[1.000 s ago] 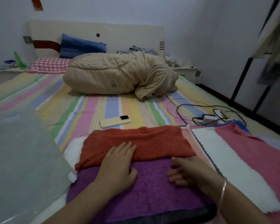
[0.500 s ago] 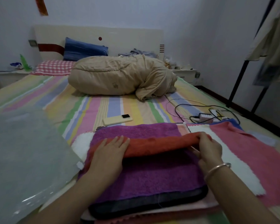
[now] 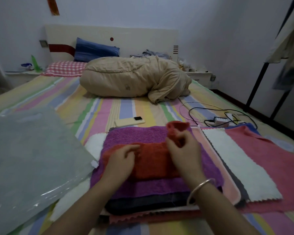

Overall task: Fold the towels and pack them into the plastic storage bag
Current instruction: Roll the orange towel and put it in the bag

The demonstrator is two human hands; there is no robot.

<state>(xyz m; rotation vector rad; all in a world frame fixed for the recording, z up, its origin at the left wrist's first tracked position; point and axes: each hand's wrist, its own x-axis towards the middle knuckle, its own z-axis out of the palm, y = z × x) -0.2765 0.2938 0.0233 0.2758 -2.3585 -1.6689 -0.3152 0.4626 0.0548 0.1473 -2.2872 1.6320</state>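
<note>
right hand (image 3: pixel 182 150) now pinches orange towel's (image 3: pixel 153 163) right end, lifted leftward; left hand (image 3: pixel 124 158) fingers flat, pinning it. second fold underway, nothing bagged.

plastic bag (image 3: pixel 32 158) cropped left, hanging clothes (image 3: pixel 288 48) blurred

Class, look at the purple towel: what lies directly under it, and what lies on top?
On the purple towel lies the orange towel, held by the left hand and right hand. Under it, a dark towel's edge shows; the layers below are mostly covered.
</note>
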